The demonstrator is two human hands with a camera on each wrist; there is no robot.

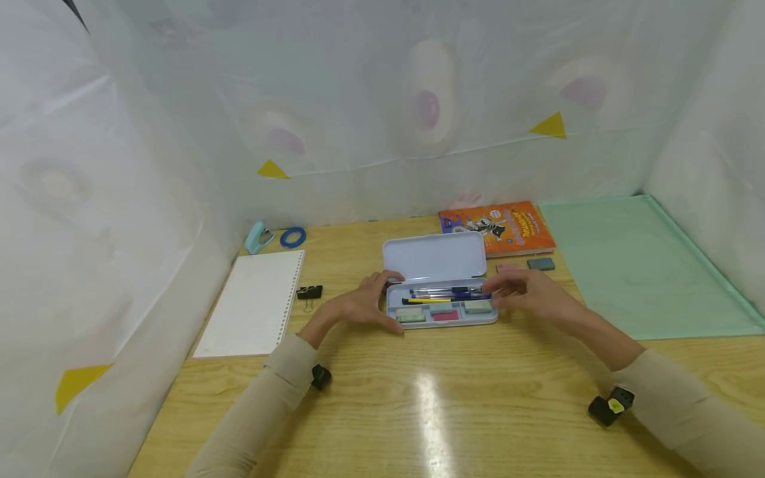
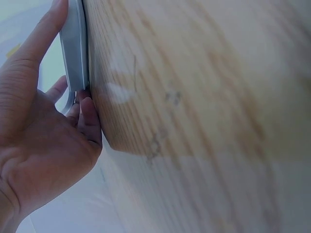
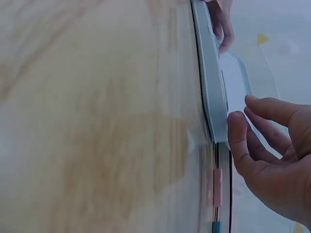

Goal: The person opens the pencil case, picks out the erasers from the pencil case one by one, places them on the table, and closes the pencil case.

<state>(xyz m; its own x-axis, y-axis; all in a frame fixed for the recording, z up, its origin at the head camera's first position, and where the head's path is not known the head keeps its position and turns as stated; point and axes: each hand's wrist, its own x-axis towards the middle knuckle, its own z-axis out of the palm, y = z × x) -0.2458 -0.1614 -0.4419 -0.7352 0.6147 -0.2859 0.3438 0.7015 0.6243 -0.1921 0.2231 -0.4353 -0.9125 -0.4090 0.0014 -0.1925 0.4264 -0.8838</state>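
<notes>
A light blue pencil case (image 1: 441,325) lies with its lid (image 1: 434,259) raised and tipped back. In the long compartment rest clear pens (image 1: 442,292) and a yellow-and-black pen (image 1: 427,301); pale erasers (image 1: 478,307) and a pink one (image 1: 445,316) fill the front compartments. My left hand (image 1: 366,302) holds the case's left end, thumb at the front corner and fingers at the back, as the left wrist view also shows around the case's side (image 2: 75,48). At the right end hovers my right hand (image 1: 534,295), its fingers loosely bent and apart, nothing between them.
An orange book (image 1: 520,229) lies behind the case, with a pink eraser (image 1: 507,268) and a blue-grey eraser (image 1: 540,264) before it. Right is a green mat (image 1: 651,265). Left are a notebook (image 1: 251,305), binder clip (image 1: 309,292), blue tape roll (image 1: 293,237) and light blue stapler (image 1: 257,238).
</notes>
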